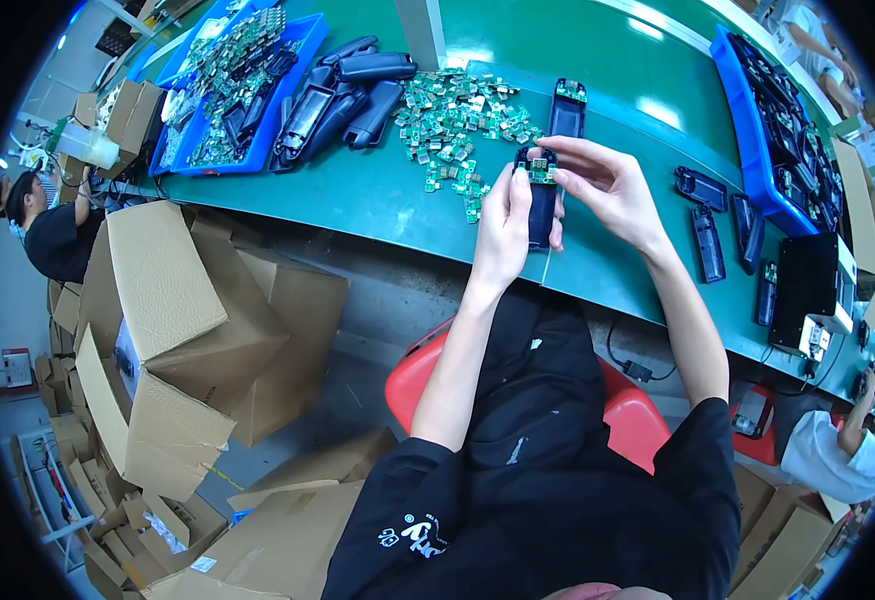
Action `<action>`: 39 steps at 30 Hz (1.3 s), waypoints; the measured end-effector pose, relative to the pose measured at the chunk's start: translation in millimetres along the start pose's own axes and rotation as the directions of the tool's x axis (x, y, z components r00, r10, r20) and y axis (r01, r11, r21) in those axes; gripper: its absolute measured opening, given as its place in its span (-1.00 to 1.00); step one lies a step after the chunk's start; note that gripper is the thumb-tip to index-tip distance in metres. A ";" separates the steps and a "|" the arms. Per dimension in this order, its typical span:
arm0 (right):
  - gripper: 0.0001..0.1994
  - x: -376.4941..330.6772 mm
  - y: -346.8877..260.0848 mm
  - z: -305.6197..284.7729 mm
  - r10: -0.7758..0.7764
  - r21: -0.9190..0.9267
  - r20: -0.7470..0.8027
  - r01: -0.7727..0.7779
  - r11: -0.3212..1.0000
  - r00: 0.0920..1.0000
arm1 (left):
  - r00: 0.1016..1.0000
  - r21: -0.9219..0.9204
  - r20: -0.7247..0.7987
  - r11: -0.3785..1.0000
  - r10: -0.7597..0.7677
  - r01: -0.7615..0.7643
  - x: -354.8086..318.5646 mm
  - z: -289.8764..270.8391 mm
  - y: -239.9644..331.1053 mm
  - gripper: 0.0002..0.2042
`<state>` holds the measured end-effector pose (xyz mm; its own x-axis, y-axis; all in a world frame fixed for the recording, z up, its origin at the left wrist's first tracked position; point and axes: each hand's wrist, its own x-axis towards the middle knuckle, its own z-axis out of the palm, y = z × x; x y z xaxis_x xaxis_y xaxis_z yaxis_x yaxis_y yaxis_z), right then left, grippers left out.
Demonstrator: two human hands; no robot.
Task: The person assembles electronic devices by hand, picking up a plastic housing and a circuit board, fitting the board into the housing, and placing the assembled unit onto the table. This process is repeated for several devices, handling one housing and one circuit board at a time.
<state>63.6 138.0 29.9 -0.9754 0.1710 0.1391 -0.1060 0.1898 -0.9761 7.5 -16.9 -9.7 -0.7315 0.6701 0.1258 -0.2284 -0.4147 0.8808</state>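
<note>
My left hand (506, 222) grips a long dark plastic casing (540, 222) just above the table's front edge. A small green circuit board (537, 172) sits at the casing's far end. My right hand (605, 190) pinches that board at its right side, with thumb and fingers against it, while my left thumb touches its left side. Just beyond my hands lies another dark casing (568, 112) with a green board at its top. To the left spreads a loose pile of small green circuit boards (457, 115).
A blue bin (257, 150) of boards stands at the left, beside stacked dark casings (375, 68). On the right are a blue bin (747, 130) of casings, several loose casings (707, 243) and a black box-shaped device (802, 290). Cardboard boxes (157, 290) crowd the left floor. Other people sit at both sides.
</note>
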 end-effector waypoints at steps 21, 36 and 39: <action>-0.62 -4.0 -2.2 2.2 0.032 -0.031 0.022 -0.031 0.999 0.999 | 0.999 0.026 0.022 0.999 -0.032 0.031 -0.7 -2.0 -0.5 -0.59; -0.57 -1.3 -2.6 -2.8 0.038 -0.007 0.074 -0.037 0.999 0.997 | 0.994 -0.147 0.051 0.984 -0.095 0.102 0.2 -5.8 1.1 -0.60; -0.56 -2.1 -0.4 -3.0 0.042 -0.011 0.069 -0.042 0.999 0.997 | 0.995 -0.095 0.047 0.991 -0.085 0.089 -0.3 -5.3 0.8 -0.60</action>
<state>66.3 140.5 30.5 -0.9900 0.1121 0.0860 -0.0631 0.1933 -0.9791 4.1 -20.7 -11.5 -0.6783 0.7312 0.0720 -0.3528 -0.4101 0.8410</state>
